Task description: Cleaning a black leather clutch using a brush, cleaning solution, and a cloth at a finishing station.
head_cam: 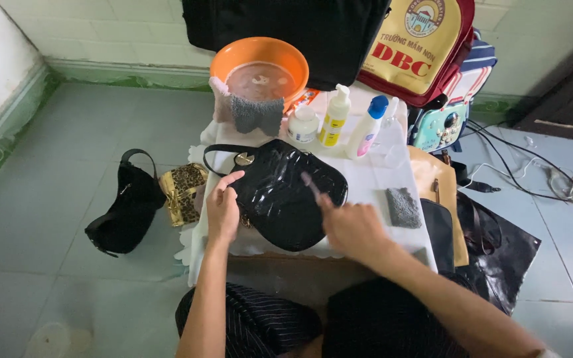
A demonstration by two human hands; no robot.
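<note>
Partly blurred, small brush [311,186] in right hand [351,227] over black handbag [280,192].

I am seeing the left hand [222,211] resting on the edge of a glossy black handbag [280,192] lying on a white-covered table [379,179], while the right hand [351,227] is holding a small brush [311,185] against the bag's surface.

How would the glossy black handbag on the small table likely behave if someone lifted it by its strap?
The glossy black handbag looks soft: its surface wrinkles, so it would probably sag rather than hold shape. Its shiny, apparently wet skin may be slippery. The left hand presses its edge while the right hand works a small brush on it, suggesting it slides if unheld.
</note>
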